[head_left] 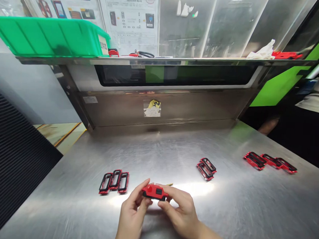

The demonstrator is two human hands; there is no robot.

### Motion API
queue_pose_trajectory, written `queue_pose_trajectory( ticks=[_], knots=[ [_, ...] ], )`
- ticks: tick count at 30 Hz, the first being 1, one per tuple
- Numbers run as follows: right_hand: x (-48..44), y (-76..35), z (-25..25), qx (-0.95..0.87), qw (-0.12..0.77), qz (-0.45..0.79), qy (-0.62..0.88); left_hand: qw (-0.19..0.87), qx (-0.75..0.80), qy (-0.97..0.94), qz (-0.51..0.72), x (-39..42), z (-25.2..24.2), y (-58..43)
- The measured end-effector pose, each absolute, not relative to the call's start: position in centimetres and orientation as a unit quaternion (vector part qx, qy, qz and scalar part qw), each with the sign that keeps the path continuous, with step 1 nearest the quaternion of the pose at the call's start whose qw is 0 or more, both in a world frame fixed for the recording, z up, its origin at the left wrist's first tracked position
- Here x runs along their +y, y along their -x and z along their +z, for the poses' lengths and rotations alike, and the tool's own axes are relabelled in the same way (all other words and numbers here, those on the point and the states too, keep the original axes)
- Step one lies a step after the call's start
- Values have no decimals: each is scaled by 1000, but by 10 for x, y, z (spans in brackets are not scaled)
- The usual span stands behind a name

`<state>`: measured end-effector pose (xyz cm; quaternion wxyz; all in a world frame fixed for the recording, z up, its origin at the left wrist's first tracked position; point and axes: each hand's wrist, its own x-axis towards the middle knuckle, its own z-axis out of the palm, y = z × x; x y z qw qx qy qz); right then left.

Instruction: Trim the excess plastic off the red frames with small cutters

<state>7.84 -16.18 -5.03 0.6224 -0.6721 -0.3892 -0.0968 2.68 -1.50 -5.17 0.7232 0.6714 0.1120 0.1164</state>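
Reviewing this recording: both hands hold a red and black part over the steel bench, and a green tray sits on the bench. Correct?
No: the head view shows the green tray on the raised shelf, not on the steel bench. The left hand and right hand do hold the red and black part.

Fig. No text fully legible. White label (103,45) on green plastic crate (46,37): dark chars, too blurred to read. Printed instr. sheet (130,19) on wall: print too small. Paper tag (152,112) on steel panel (189,108): no legible text.
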Motion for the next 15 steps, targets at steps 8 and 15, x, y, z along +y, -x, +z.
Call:
queue_pose_trajectory(
  ticks=[8, 15],
  knots=[
    [-161, -77, -51, -401, 612, -102, 673, 729, 121, -663, 123, -10, -52, -24],
    [-159, -78, -52, -336, 600, -49, 724, 738, 139, -643, 152, -12, -52, -26]
  ],
)
